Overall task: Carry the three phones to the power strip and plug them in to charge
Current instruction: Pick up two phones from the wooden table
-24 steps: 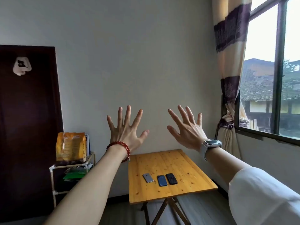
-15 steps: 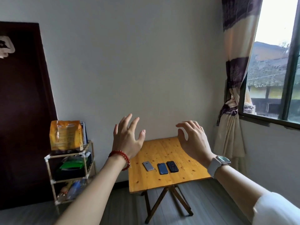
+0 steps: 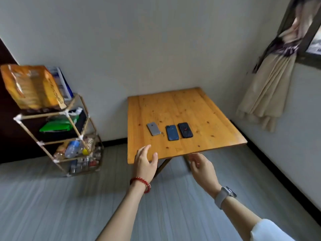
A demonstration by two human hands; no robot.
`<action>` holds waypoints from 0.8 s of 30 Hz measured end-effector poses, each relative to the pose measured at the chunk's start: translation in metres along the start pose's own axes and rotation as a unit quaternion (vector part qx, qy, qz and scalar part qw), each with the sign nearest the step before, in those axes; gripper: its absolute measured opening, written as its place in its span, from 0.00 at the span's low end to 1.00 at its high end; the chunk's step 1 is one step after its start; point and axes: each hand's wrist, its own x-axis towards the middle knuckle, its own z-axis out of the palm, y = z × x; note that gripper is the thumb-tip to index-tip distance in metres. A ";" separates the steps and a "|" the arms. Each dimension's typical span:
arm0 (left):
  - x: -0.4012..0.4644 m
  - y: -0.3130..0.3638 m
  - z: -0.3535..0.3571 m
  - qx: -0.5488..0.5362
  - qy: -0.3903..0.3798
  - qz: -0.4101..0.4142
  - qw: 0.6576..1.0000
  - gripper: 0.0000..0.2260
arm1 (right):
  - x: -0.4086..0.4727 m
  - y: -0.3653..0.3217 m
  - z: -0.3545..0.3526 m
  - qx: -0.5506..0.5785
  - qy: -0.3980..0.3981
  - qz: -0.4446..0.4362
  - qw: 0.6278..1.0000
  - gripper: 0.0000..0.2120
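Both hands drop toward desk (image 3: 217,129) front edge | left hand (image 3: 145,164), right hand (image 3: 202,166): grips open, empty | step: approach | next: gather grey phone (image 3: 153,128), blue phone (image 3: 172,132), black phone (image 3: 185,130)

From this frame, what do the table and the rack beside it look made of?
The table looks like solid pine with a clear, slightly glossy finish: plank seams, grain lines and dark knots show. The rack seems built from thin pale rods, wood or bamboo perhaps, joined by white connectors; blur leaves that open.
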 end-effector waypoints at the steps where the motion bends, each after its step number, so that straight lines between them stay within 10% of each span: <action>1: 0.010 -0.012 0.010 0.004 -0.008 -0.024 1.000 0.17 | 0.012 0.009 0.011 -0.003 -0.017 0.016 1.000 0.10; 18: 0.305 -0.167 0.167 0.083 -0.137 -0.308 0.938 0.20 | 0.300 0.140 0.166 -0.096 -0.092 0.283 0.950 0.16; 24: 0.383 -0.192 0.219 0.188 -0.149 -0.332 0.912 0.37 | 0.370 0.184 0.194 -0.171 -0.119 0.362 0.909 0.31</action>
